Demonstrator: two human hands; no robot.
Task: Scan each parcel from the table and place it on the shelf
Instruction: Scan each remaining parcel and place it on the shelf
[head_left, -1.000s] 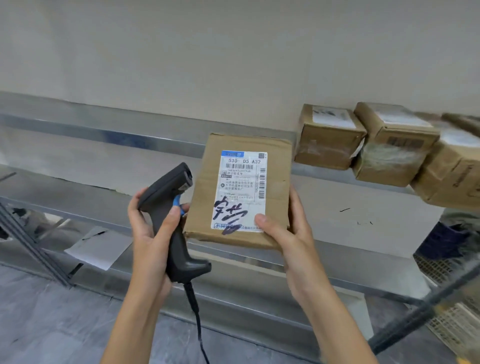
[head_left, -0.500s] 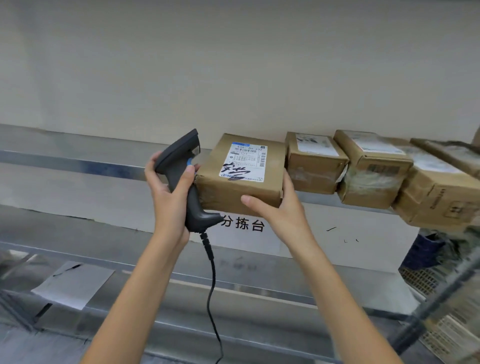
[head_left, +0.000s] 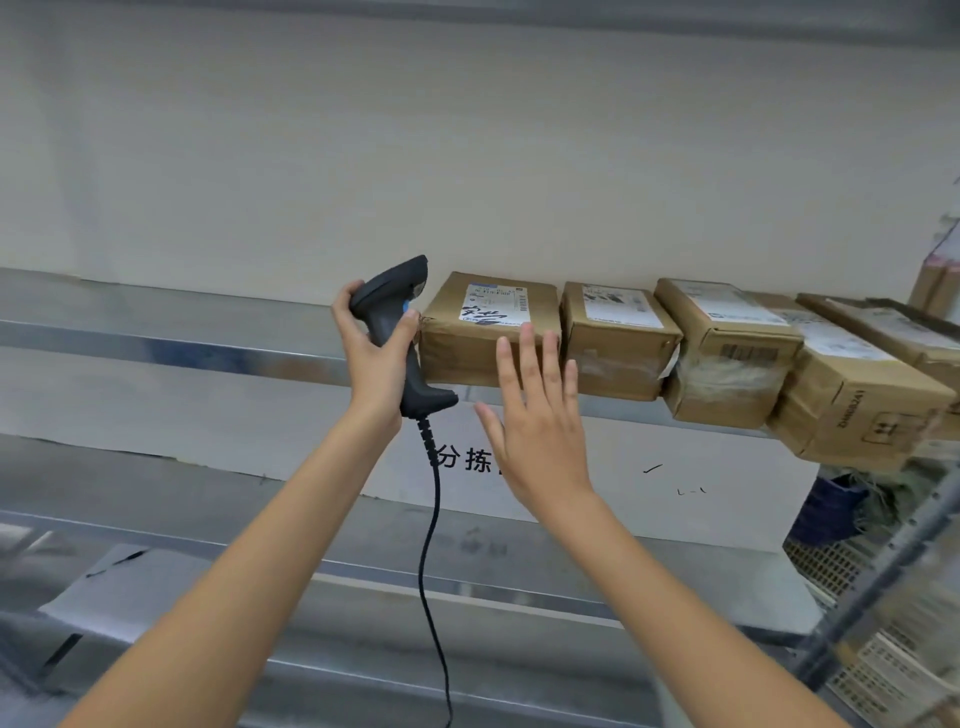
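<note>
**Q.** What did the figure show, read from left to right with the labelled parcel as landmark?

**A.** Just left of the parcel (head_left: 488, 332), the left hand (head_left: 376, 358) was wrapped round the grip of a black corded scanner (head_left: 400, 332), its cable hanging down below. The parcel itself sat on the metal shelf (head_left: 182, 351), label upward, at the left end of a row. In front of its near face the right hand (head_left: 535, 415) was spread flat, fingers straight, holding nothing; whether the fingertips touched the cardboard could not be told. To the right of the parcel stood its neighbour box (head_left: 618, 340), close beside it, then further boxes (head_left: 727, 353) along the shelf.

**Q.** How would the parcel be judged to handle?

**A.** It appeared a stiff, taped cardboard carton, probably light enough for one hand, with dry faces offering fair friction. Its corners looked slightly crushed, so hold was best taken across the two opposite side faces, or from beneath, rather than at the label.

**Q.** What stage was this?

**A.** Placement seemed complete; the parcel rested squarely, barely overhanging the shelf edge.
</note>
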